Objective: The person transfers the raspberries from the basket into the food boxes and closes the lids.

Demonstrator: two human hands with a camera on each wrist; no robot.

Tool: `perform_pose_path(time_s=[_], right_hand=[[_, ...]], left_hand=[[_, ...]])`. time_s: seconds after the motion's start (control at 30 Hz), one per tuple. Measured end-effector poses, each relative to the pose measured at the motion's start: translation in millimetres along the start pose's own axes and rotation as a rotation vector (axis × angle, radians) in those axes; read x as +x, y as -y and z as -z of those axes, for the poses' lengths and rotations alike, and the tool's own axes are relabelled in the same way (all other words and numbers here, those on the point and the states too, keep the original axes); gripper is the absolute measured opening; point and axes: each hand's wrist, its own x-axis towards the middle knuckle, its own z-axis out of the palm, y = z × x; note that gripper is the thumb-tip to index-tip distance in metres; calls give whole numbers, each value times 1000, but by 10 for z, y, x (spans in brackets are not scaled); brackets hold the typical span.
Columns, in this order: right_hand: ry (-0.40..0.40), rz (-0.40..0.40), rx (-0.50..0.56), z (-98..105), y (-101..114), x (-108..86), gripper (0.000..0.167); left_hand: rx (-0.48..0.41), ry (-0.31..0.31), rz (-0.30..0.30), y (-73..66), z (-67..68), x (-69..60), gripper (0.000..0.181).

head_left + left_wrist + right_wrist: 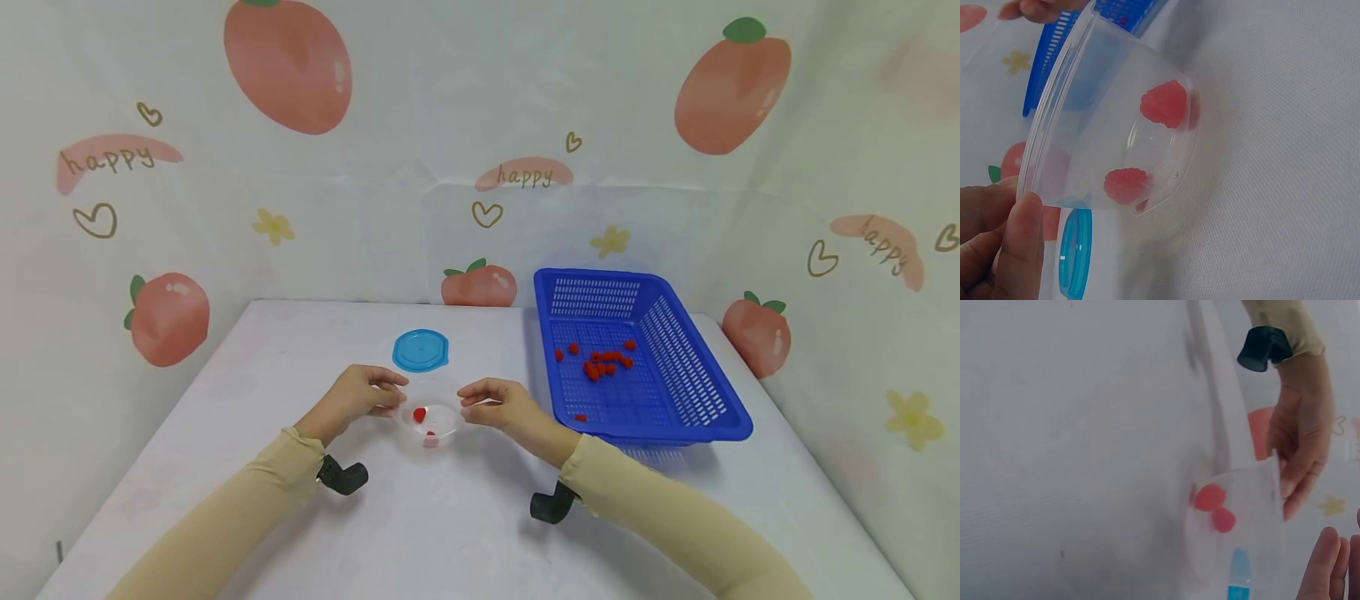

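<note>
A clear plastic container stands on the table with two red raspberry-shaped pieces in it, one a little apart from the other. My left hand pinches its rim at the left side between thumb and fingers. On the opposite side, my right hand is beside the rim, thumb and fingers parted, with nothing held between them.
Behind the container lies a blue lid. At the right stands a blue mesh basket with several red pieces inside. A patterned cloth hangs behind the table.
</note>
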Motion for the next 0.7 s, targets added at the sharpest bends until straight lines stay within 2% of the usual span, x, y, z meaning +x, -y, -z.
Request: perform_pose_path(time_s=[0.3,0.53,0.7], right_hand=[[42,60,23,107,293,-236,35],[-6,124,16,312,507,-346,37],[-53,168,115,554,674,-394,31]], left_hand=[[14,15,-36,8,17,-12,38],[12,23,-26,17,24,-4,36],[8,25,-35,13,21,-9,38]])
